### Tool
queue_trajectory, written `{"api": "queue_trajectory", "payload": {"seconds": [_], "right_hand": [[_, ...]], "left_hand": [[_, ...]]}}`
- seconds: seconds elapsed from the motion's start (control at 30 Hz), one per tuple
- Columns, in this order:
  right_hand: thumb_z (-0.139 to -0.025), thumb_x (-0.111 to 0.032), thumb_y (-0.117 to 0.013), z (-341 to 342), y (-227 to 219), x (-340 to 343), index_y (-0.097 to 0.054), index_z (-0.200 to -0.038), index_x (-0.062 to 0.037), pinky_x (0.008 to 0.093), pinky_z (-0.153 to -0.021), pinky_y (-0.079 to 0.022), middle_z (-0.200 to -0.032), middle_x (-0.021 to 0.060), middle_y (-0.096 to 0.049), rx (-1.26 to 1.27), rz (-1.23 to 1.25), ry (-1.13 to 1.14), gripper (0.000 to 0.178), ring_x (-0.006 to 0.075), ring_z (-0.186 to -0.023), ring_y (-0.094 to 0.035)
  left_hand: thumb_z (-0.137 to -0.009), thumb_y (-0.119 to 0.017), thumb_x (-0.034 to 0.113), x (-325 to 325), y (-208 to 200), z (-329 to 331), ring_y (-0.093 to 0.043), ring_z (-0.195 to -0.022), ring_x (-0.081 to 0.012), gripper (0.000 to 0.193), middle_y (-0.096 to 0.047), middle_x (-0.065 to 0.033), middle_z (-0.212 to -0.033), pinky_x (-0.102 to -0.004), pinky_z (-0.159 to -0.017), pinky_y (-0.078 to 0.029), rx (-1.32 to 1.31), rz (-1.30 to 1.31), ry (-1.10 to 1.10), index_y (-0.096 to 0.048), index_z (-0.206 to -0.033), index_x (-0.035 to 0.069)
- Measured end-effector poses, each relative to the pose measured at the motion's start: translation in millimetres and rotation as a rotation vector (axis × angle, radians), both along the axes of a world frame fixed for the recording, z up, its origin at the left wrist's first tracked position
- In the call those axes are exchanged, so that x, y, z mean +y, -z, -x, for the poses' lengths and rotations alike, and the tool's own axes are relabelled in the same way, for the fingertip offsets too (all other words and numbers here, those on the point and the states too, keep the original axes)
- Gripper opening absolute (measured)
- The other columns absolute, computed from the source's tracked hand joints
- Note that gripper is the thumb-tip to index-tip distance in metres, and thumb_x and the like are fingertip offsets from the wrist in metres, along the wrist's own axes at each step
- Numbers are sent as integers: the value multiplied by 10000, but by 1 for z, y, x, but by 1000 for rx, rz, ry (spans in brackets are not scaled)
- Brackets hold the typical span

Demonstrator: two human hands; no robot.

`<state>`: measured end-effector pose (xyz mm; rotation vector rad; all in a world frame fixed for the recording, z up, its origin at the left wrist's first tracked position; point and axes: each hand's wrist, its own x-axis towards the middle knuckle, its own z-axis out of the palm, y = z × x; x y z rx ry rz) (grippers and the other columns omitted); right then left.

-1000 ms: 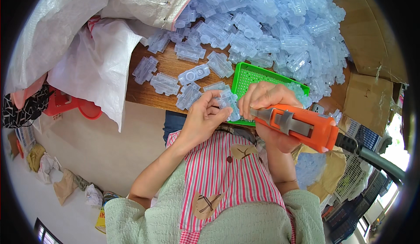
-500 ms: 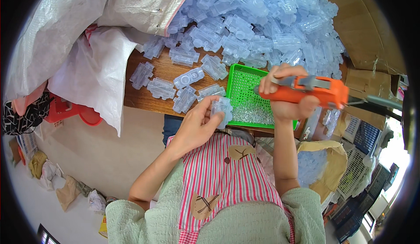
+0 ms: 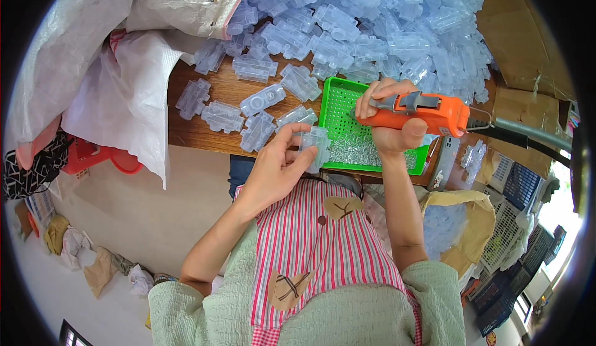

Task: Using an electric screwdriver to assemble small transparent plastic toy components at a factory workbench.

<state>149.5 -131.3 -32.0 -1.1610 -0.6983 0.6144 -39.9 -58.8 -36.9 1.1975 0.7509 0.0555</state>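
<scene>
My left hand (image 3: 284, 163) pinches a clear plastic housing (image 3: 318, 145) between thumb and fingers, just in front of the table edge. Over the green perforated tray (image 3: 337, 101), my right hand (image 3: 395, 122) is wrapped round an orange electric screwdriver (image 3: 428, 115). The tool lies nearly level, its front end toward the left and its cable running off to the right; the bit is not clearly visible. Many small silvery screws (image 3: 355, 150) lie in the near part of the tray. Several loose clear housings (image 3: 263, 99) are spread on the wooden table left of the tray.
A large heap of clear housings (image 3: 372, 23) covers the back of the table. White woven sacks (image 3: 118, 104) hang over its left side, and cardboard (image 3: 528, 60) stands at the right. A phone (image 3: 444, 160) lies right of the tray, above an open sack (image 3: 478, 215) of housings.
My right hand has moved left and slightly down with the electric screwdriver, which is less blurred now. My left hand still holds the housing, a little higher. The whole view has shifted slightly.
</scene>
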Motion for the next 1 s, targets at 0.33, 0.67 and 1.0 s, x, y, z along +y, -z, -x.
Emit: {"api": "queue_trajectory", "payload": {"seconds": [0.33, 0.67, 1.0], "right_hand": [[-723, -756, -527, 0, -39, -5, -544, -965, 18, 320, -507, -427, -702, 76, -495, 85, -254, -200, 810, 183, -602, -496], [-835, -478, -608, 34, -58, 1, -588, -929, 44, 269, -531, -414, -726, 108, -557, 156, -200, -278, 531, 181, -635, -526], [-814, -253, -684, 38, -56, 3, -593, -892, 10, 266, -532, -407, -702, 73, -560, 65, -149, -213, 289, 154, -591, -524]], "left_hand": [[-890, -582, 104, -2, 8, 3, -602, -737, -90, 355, -539, -77, -923, -231, -625, -474, -17, 11, -11, -451, -1203, 0], [-897, -576, 79, -1, 3, 1, -544, -721, -46, 353, -534, -44, -931, -192, -610, -440, -22, 56, -13, -443, -1213, -6], [-883, -599, 93, -2, 7, 1, -615, -768, -98, 346, -570, -101, -963, -223, -628, -487, -63, 75, -48, -463, -1178, -25]]}}
